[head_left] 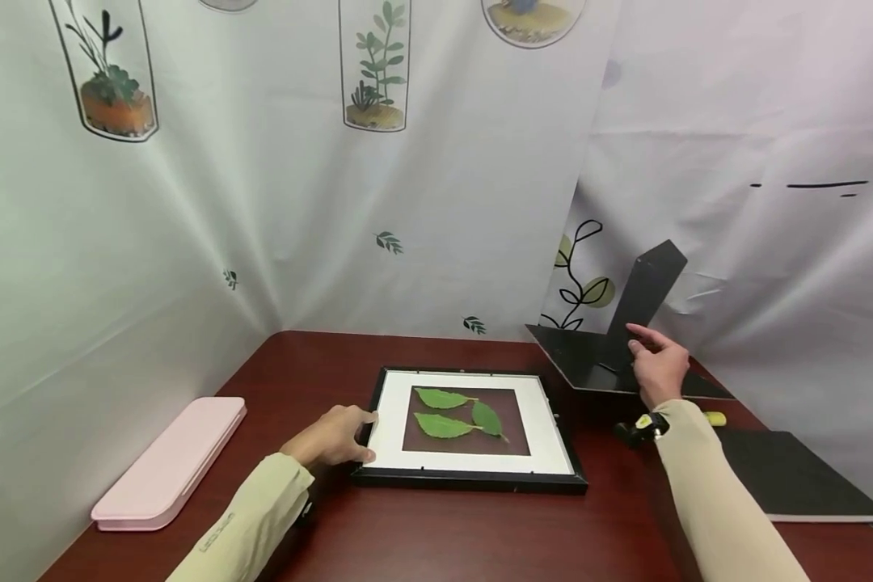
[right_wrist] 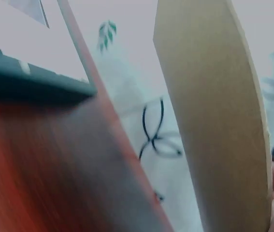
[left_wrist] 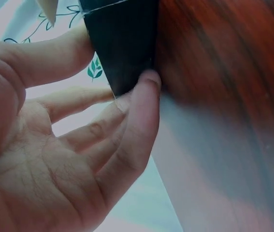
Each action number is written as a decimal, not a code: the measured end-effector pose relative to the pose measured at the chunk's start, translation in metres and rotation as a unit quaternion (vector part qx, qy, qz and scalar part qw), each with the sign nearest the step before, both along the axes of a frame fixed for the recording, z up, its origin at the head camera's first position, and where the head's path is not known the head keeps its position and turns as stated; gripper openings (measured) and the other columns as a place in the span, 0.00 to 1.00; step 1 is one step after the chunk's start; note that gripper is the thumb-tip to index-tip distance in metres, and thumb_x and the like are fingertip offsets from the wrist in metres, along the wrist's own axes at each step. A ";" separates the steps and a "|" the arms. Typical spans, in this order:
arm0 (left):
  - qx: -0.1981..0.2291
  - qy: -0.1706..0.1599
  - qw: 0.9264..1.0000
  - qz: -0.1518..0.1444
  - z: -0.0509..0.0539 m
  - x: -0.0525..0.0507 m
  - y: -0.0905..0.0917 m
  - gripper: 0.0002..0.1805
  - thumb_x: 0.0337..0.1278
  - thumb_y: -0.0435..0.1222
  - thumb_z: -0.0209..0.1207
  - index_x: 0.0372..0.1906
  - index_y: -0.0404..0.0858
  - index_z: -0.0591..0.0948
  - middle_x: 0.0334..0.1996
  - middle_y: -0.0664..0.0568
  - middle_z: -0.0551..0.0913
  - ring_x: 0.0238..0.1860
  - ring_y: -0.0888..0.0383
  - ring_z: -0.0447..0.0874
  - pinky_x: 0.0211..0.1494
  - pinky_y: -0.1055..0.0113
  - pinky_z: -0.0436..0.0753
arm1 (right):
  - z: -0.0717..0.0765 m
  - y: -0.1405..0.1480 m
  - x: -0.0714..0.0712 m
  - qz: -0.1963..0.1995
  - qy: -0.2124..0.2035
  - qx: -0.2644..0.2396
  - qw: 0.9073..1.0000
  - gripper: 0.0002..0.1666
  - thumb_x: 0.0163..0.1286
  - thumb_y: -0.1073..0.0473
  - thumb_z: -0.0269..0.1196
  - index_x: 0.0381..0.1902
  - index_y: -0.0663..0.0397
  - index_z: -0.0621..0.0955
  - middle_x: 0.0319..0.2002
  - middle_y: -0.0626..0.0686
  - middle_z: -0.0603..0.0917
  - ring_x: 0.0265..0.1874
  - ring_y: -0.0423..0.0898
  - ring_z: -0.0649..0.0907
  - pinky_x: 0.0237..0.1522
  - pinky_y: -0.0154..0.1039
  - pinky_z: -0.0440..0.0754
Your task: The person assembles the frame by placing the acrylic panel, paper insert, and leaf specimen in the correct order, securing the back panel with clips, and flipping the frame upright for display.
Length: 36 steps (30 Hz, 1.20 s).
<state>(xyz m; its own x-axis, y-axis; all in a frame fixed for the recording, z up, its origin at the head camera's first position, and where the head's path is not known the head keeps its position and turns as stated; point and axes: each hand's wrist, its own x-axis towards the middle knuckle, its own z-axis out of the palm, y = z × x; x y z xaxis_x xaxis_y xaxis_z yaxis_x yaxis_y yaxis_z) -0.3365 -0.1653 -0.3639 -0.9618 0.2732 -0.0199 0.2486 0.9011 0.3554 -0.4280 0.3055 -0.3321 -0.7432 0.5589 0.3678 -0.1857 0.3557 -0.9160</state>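
Note:
A black picture frame [head_left: 473, 483] lies flat on the table, with a white mat [head_left: 393, 412] inside it. Within the mat's opening, several green leaves [head_left: 444, 426] sit over a dark area. My left hand [head_left: 332, 436] holds the frame's left side; in the left wrist view, thumb and fingers [left_wrist: 139, 121] span its black edge. Off to the right, my right hand [head_left: 660, 368] grips the upright stand flap of a black backing board [head_left: 571, 356], raised and tilted beyond the frame. The board's plain brown face [right_wrist: 214, 106] fills much of the right wrist view, partly hiding that hand's fingers.
A pink case [head_left: 170, 465] lies along the table's left edge. To the right is a black notebook [head_left: 793, 473], with a small yellow item [head_left: 715, 418] partly hidden behind the right forearm. A patterned white curtain [head_left: 276, 202] hangs around the reddish-brown table [head_left: 436, 537].

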 end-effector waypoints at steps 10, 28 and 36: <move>0.147 0.135 0.978 -0.065 0.008 0.010 0.029 0.30 0.49 0.30 0.72 0.61 0.35 0.77 0.52 0.40 0.82 0.53 0.43 0.82 0.50 0.54 0.83 | -0.002 -0.073 0.022 0.020 0.047 0.029 0.998 0.16 0.67 0.68 0.65 0.50 0.49 0.89 0.33 0.41 0.83 0.32 0.30 0.74 0.41 0.29 0.67; 0.543 -0.047 0.838 0.015 0.000 -0.003 0.111 0.34 0.67 0.34 0.60 0.75 0.41 0.63 0.67 0.34 0.71 0.46 0.55 0.85 0.49 0.61 0.82 | -0.016 -0.167 0.056 0.128 0.086 0.002 0.988 0.19 0.68 0.70 0.64 0.51 0.46 0.88 0.37 0.54 0.82 0.36 0.40 0.75 0.39 0.29 0.71; 0.595 -0.055 0.800 0.052 0.007 -0.002 0.092 0.39 0.57 0.20 0.61 0.74 0.41 0.65 0.69 0.33 0.68 0.60 0.44 0.79 0.55 0.56 0.79 | -0.002 -0.160 0.050 0.211 0.024 0.106 0.971 0.23 0.67 0.67 0.66 0.56 0.40 0.86 0.40 0.55 0.84 0.36 0.44 0.79 0.36 0.35 0.75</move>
